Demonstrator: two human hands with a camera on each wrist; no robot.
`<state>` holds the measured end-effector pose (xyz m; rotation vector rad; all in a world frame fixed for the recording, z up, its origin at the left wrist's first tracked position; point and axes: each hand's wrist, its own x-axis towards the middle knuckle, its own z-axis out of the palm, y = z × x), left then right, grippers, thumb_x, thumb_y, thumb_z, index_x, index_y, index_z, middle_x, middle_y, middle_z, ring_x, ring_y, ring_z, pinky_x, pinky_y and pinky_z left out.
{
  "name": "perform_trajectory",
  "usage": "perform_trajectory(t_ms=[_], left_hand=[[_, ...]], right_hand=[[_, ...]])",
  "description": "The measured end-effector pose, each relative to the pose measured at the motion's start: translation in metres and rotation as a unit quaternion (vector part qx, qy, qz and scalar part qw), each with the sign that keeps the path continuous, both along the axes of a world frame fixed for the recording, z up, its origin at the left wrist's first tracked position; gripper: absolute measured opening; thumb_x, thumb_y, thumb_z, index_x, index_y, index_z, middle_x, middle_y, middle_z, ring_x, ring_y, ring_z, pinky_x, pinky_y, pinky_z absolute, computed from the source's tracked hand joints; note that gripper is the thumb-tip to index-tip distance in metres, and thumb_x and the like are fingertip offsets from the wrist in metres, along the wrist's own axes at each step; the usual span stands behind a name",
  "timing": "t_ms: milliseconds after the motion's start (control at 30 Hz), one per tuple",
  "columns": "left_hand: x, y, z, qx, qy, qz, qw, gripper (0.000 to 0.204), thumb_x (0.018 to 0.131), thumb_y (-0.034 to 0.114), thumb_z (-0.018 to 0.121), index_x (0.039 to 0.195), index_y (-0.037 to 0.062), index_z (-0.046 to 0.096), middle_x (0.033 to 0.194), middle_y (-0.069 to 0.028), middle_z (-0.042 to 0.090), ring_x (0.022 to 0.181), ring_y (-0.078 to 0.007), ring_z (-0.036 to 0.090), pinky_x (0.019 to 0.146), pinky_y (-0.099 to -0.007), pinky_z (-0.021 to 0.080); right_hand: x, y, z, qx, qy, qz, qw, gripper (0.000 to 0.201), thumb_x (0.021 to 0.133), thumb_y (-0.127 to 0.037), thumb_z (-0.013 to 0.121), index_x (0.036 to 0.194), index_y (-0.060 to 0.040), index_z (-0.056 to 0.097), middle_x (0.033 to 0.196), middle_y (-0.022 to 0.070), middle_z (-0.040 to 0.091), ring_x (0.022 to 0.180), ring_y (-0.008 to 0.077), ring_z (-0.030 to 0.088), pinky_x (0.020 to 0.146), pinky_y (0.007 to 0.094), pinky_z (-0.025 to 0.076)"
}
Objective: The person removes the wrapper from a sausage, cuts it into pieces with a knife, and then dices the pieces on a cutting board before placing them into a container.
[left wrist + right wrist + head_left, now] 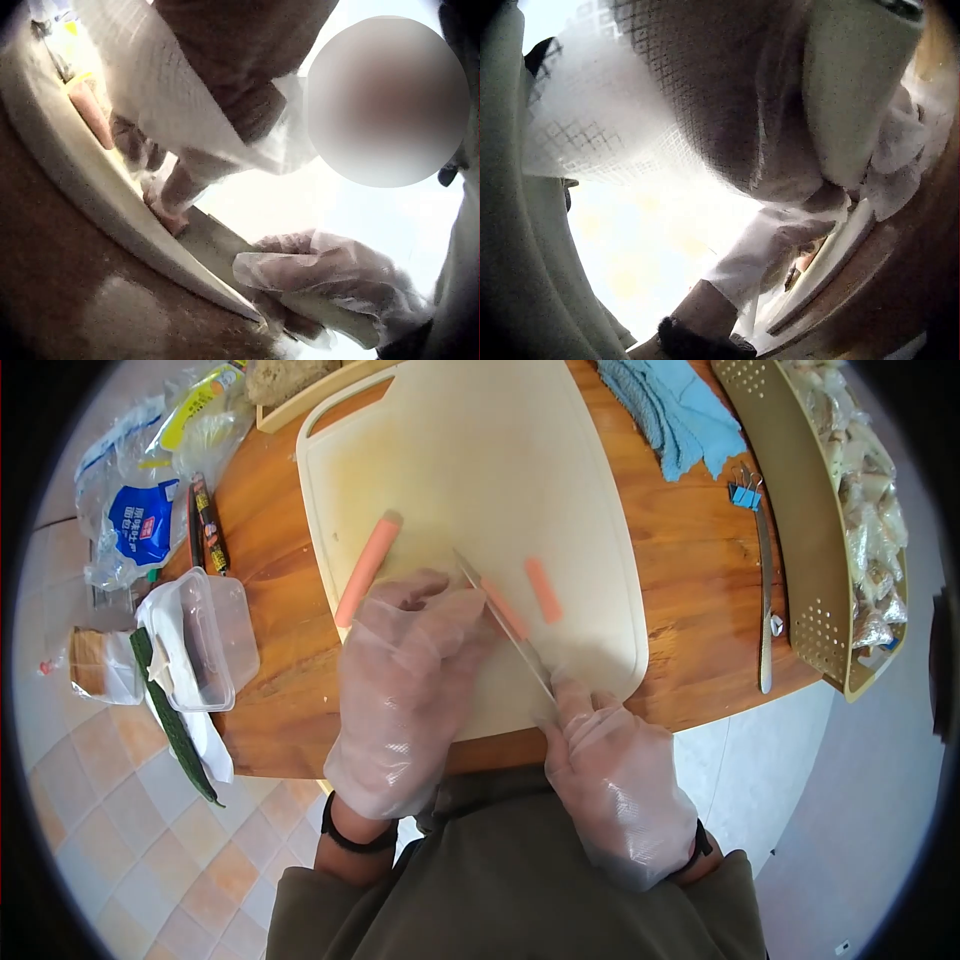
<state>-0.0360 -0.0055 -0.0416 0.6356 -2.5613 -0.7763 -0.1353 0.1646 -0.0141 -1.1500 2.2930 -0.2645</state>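
Observation:
My gloved right hand (pixel 620 775) grips a knife (pixel 540 672) by its pale handle (pixel 851 82). The blade slants across a white cutting board (pixel 440 460), tip pointing up and left. Along the blade's right side lies a pink strip of sausage (pixel 508 612). My gloved left hand (pixel 410 675), fingers bent, holds a piece of the sausage (pixel 177 223) right beside the blade; its fingers hide most of that piece in the head view. Another short sausage strip (pixel 543 589) rests apart to the right. A longer sausage length (pixel 368 568) sits left of the left hand.
Left on the wooden table (pixel 275 690) are a clear plastic box (pixel 215 645), a cucumber (pixel 172 720) and plastic packaging (pixel 140 525). Beyond the board's right side lie a blue cloth (pixel 675 415), long metal tongs (pixel 766 590) and a perforated basket (pixel 800 530) of wrapped items.

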Motion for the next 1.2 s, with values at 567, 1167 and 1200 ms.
perform_trajectory(t_ms=[567,1167,1200], left_hand=[[-0.007,-0.011,0.009,-0.008,-0.082,-0.079,0.993,0.051,0.076,0.003,0.081,0.125,0.0096,0.069,0.126,-0.0185,0.066,0.108,-0.0393,0.063,0.092,-0.0466,0.051],[-0.025,-0.023,0.050,-0.055,-0.041,-0.103,0.992,0.038,0.076,-0.001,0.081,0.111,0.0090,0.073,0.110,-0.0122,0.071,0.109,-0.0368,0.066,0.098,-0.0494,0.052],[-0.029,-0.025,0.051,-0.091,-0.048,-0.173,0.980,0.036,0.077,0.003,0.082,0.110,0.0105,0.072,0.109,-0.0091,0.070,0.100,-0.0344,0.066,0.092,-0.0489,0.053]], right_hand=[[-0.020,0.018,-0.004,-0.243,-0.158,-0.072,0.954,0.038,0.094,-0.003,0.070,0.129,0.0070,0.064,0.088,0.0203,0.064,0.076,0.0372,0.063,0.066,0.0440,0.051],[-0.049,0.034,0.002,-0.132,0.194,0.163,0.958,0.055,0.077,-0.004,0.072,0.131,-0.0108,0.067,0.078,0.0046,0.045,0.064,0.0200,0.052,0.051,0.0354,0.042],[-0.051,0.036,0.001,-0.134,0.192,0.161,0.959,0.055,0.077,-0.004,0.072,0.131,-0.0108,0.067,0.078,0.0046,0.045,0.064,0.0200,0.052,0.051,0.0354,0.042]])
